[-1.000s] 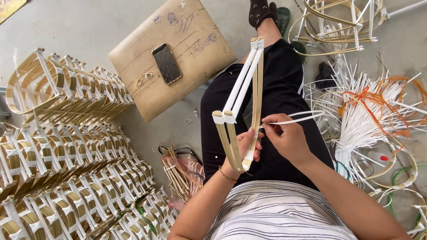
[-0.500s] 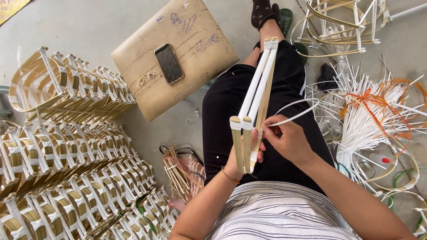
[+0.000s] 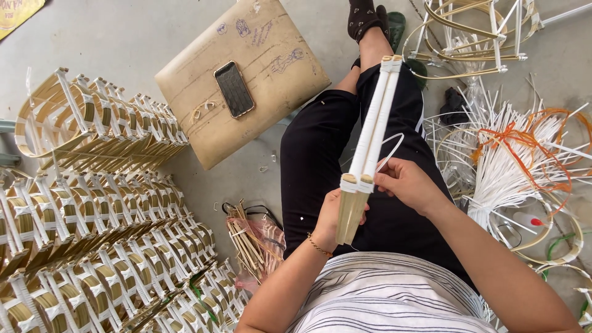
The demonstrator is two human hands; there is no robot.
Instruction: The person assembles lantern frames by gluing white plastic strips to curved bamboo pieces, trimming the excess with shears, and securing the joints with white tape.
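A long bundle of bamboo slats [image 3: 372,139], bound with white strip, stands tilted over my lap. My left hand [image 3: 332,219] grips its lower end from behind. My right hand [image 3: 409,183] pinches a thin white plastic strip [image 3: 391,150] that loops out beside the slats, just above the binding. I sit on the floor in black trousers, legs stretched forward.
Stacks of finished bamboo frames [image 3: 92,197] fill the left side. A tan cushion [image 3: 246,74] with a phone [image 3: 234,88] lies ahead. White strips [image 3: 505,166] and hoops [image 3: 475,37] pile at the right. A bag of sticks [image 3: 250,240] lies by my left hip.
The slat bundle has swung a little to the right. My right hand has drawn the white strip in, so its loop is smaller and closer to the slats.
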